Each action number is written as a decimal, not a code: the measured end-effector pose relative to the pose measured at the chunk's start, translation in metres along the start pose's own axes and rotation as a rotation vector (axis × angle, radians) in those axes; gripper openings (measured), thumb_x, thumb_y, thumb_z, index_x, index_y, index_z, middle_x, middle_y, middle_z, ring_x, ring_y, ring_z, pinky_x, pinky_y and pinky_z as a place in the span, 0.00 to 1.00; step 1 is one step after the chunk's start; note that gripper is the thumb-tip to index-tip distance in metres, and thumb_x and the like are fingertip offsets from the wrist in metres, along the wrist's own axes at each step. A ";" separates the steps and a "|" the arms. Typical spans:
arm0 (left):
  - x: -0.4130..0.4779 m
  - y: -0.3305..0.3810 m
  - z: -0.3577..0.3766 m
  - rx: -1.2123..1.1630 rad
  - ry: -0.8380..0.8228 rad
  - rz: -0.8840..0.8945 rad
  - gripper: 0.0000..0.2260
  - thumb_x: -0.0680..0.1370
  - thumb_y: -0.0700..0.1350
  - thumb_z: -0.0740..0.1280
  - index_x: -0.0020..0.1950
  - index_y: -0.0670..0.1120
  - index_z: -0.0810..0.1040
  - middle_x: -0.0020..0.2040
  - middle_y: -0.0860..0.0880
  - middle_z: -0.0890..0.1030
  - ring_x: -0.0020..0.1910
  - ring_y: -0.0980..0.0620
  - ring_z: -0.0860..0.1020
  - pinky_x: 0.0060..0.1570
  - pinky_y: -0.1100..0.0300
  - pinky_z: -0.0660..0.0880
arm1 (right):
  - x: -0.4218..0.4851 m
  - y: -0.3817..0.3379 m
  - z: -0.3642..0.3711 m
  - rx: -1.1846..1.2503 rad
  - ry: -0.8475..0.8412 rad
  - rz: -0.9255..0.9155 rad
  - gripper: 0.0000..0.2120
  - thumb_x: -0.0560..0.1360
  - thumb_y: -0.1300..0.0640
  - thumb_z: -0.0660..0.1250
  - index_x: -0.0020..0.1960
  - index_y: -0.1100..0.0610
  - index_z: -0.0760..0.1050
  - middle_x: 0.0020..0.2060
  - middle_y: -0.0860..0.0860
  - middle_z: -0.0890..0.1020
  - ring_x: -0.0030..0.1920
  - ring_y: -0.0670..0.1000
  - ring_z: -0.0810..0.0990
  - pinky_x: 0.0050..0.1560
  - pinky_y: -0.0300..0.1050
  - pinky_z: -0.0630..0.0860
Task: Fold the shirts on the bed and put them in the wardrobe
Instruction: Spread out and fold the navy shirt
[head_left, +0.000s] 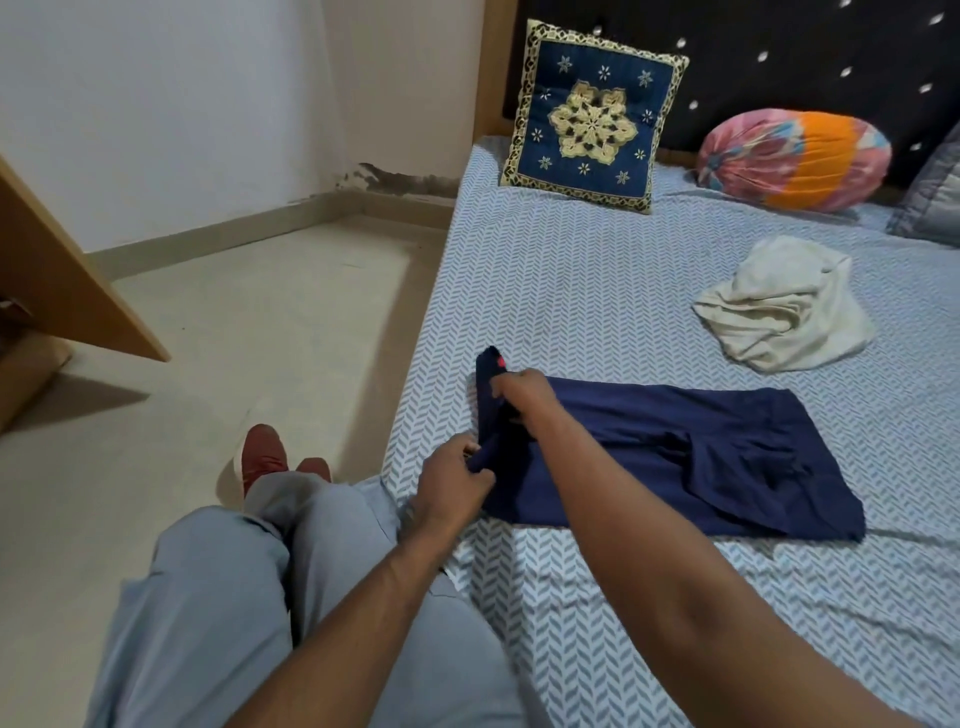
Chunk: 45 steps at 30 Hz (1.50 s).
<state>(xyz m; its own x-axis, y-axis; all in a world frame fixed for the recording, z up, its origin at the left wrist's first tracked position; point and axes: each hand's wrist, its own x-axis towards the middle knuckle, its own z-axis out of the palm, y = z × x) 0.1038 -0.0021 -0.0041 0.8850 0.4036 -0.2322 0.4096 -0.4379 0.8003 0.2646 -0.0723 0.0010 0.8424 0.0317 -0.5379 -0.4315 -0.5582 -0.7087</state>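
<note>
The bed (597, 291) is holding a navy shirt (701, 457), lying flat near its edge, partly folded. A crumpled white shirt (784, 306) is sitting beyond, apart. The left hand (452, 483) and right hand (524, 392) are pinching the navy shirt's lifted end.

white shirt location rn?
Head view, right side: the crumpled white shirt lies on the bed, apart from and beyond the navy shirt, short of the orange-pink bolster at the headboard.

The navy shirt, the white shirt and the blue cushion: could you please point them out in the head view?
navy shirt (727, 447), head view, flat middle of the fabric.
white shirt (784, 312), head view, centre of the crumpled heap.
blue cushion (592, 120), head view, its gold centre flower.
</note>
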 end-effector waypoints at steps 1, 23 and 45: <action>-0.003 0.004 0.007 0.056 -0.002 0.080 0.10 0.68 0.39 0.69 0.48 0.47 0.76 0.46 0.47 0.79 0.45 0.47 0.77 0.41 0.58 0.70 | 0.000 0.006 -0.011 0.062 -0.025 0.026 0.15 0.66 0.58 0.66 0.52 0.62 0.75 0.39 0.58 0.81 0.37 0.55 0.78 0.36 0.46 0.78; 0.006 -0.016 0.037 0.238 -0.258 0.318 0.18 0.77 0.40 0.66 0.67 0.45 0.75 0.58 0.46 0.77 0.56 0.50 0.77 0.55 0.68 0.67 | 0.012 0.045 -0.049 -0.390 0.236 -0.332 0.17 0.71 0.59 0.65 0.60 0.53 0.73 0.50 0.54 0.80 0.52 0.57 0.79 0.50 0.47 0.74; 0.010 -0.017 0.038 0.224 -0.087 0.003 0.25 0.72 0.55 0.73 0.60 0.46 0.64 0.55 0.45 0.75 0.50 0.42 0.78 0.46 0.50 0.77 | 0.033 0.023 -0.028 -0.396 0.122 -0.105 0.29 0.77 0.55 0.59 0.77 0.50 0.57 0.61 0.58 0.79 0.55 0.58 0.82 0.56 0.54 0.80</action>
<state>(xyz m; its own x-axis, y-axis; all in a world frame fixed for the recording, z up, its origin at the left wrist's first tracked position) 0.1137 -0.0212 -0.0409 0.8982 0.3351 -0.2846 0.4370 -0.6102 0.6608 0.2917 -0.1075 -0.0207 0.9176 0.0202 -0.3971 -0.2039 -0.8335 -0.5136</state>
